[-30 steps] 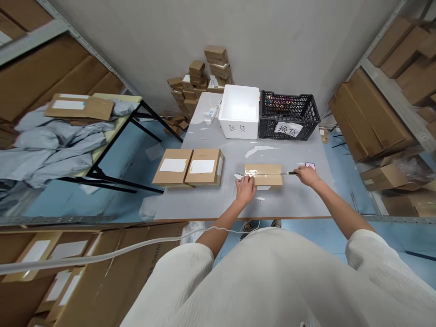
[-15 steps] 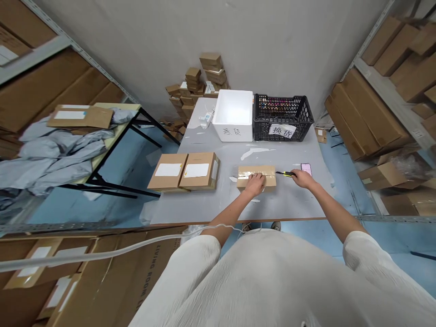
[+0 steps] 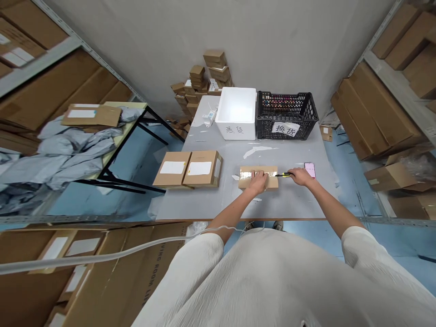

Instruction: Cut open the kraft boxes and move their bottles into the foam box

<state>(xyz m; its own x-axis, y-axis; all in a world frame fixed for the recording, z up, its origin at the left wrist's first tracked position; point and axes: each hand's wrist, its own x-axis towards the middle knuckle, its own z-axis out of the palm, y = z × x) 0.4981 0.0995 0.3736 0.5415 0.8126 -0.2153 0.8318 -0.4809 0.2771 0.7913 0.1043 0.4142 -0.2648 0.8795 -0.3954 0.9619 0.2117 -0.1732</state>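
Note:
A small cardboard box (image 3: 243, 182) with shiny clear tape along its top lies on the grey table (image 3: 218, 204). My left hand (image 3: 259, 181) rests on top of this box, its fingers spread over the tape and cardboard. In my right hand (image 3: 299, 176) is a yellow-and-black utility knife (image 3: 284, 175), pointing left. The knife's tip is at the right end of the box, by the taped seam; whether it cuts in cannot be made out. Just beyond my right hand lies a phone (image 3: 310, 169) with a lit screen.
Two labelled cardboard boxes (image 3: 200, 168) sit side by side on the left. At the back stand a white bin (image 3: 235, 131) and a black plastic crate (image 3: 265, 129), both with handwritten characters. A white cable (image 3: 136, 247) crosses in front of my left arm. Shelves with cartons flank the table.
The utility knife has moved slightly left against the box, up to its right end. My left hand stays on the box. The whole view has shifted a little.

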